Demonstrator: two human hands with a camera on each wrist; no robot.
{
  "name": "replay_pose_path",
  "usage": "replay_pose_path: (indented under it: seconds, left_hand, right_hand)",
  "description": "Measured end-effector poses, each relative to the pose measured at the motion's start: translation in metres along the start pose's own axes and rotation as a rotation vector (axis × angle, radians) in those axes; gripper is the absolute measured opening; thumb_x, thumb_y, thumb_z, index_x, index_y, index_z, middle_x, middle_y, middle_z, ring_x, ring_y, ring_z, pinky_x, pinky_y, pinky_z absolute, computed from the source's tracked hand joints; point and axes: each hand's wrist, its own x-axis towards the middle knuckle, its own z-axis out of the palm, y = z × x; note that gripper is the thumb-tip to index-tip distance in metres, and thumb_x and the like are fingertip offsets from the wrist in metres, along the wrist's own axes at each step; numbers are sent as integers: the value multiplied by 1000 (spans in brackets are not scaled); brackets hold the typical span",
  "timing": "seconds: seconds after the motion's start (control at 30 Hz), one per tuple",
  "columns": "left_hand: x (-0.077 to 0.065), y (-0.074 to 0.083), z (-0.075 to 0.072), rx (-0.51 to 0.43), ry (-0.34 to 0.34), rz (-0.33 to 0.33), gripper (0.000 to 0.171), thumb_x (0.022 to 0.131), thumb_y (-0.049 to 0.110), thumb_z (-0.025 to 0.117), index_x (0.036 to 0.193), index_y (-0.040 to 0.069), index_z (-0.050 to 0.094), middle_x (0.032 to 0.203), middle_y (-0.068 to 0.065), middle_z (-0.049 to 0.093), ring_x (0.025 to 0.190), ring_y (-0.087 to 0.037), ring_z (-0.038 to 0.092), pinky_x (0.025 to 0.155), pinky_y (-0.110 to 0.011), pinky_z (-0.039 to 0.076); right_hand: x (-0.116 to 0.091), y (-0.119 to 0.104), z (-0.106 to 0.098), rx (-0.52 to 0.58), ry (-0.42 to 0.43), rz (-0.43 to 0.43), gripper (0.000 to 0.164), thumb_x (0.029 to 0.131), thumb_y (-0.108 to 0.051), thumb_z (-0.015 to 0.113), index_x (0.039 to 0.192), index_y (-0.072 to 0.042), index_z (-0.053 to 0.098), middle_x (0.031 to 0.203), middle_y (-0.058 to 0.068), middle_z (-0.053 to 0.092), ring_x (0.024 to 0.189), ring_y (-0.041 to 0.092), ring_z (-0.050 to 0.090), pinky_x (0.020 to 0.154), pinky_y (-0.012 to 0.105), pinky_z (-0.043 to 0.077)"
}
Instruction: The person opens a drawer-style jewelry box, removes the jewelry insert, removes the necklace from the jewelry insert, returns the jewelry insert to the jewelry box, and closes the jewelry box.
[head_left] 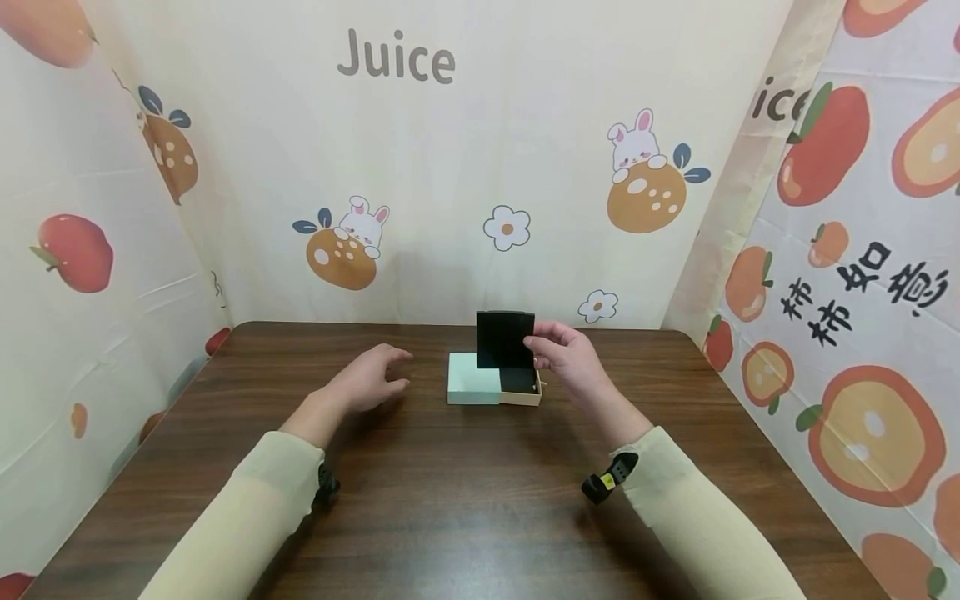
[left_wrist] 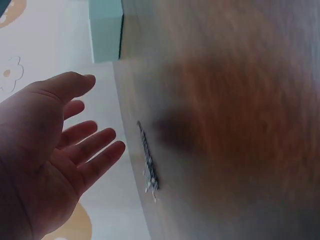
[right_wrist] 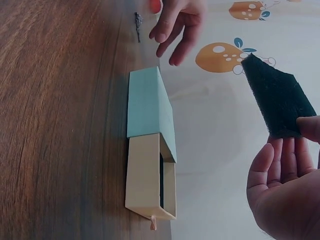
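Observation:
Between thumb and fingers, my right hand pinches a thin black foam pad, held upright above the box. The small box on the table has a mint-green sleeve and a cream drawer slid partly out to the right, with dark lining inside. A small ribbon tab sticks out from the drawer's end. My left hand hovers left of the box with its fingers loosely extended, holding nothing. Near it on the table lies a slim silvery piece, perhaps a chain; the head view does not show it.
The brown wood-grain table ends at the back against a pale curtain printed with fruit and rabbits. More printed cloth hangs along the right side, and some hangs on the left. I wear a dark band on the right wrist.

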Motion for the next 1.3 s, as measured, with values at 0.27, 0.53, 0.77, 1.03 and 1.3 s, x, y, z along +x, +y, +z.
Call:
replay_pose_path:
  seconds: [0.27,0.53,0.77,1.03,1.3]
  left_hand:
    - [5,21,20,6,-44,16,75,106,29,75,169,7,42,179,-24,31,165,-45,34,131,-64,36]
    - [15,47,42,16,-76,59,77,106,27,76,172,12,38,183,-18,24,166,-39,34,131,-58,39]
    - [20,55,52,71,-69,91,60,108,19,72,164,9,52,178,-16,38,162,-37,43,130,-55,40]
    - [24,57,52,80,-52,103,54,107,10,72,158,6,59,174,-17,44,158,-37,49,128,-53,43]
    - [24,59,50,59,-57,105,52,106,8,71,157,4,59,173,-19,44,159,-37,48,129,-52,42]
  right_hand:
    - [0,1,1,1,-12,3,10,107,-14,69,116,-10,70,102,-6,67,83,12,61,79,20,59]
    - [-1,1,1,-6,-13,3,11,107,-12,69,117,-8,70,102,-6,68,84,14,62,81,23,60]
    - [0,1,-1,-4,-6,2,17,107,-15,69,121,-4,69,105,-5,69,87,14,62,79,19,59]
    - [3,0,-2,-21,6,-2,21,108,-18,69,124,-4,69,99,-5,66,84,12,60,79,19,59]
    - [8,1,-4,-43,23,24,26,108,-21,69,128,-4,68,105,-5,66,92,13,61,90,26,61]
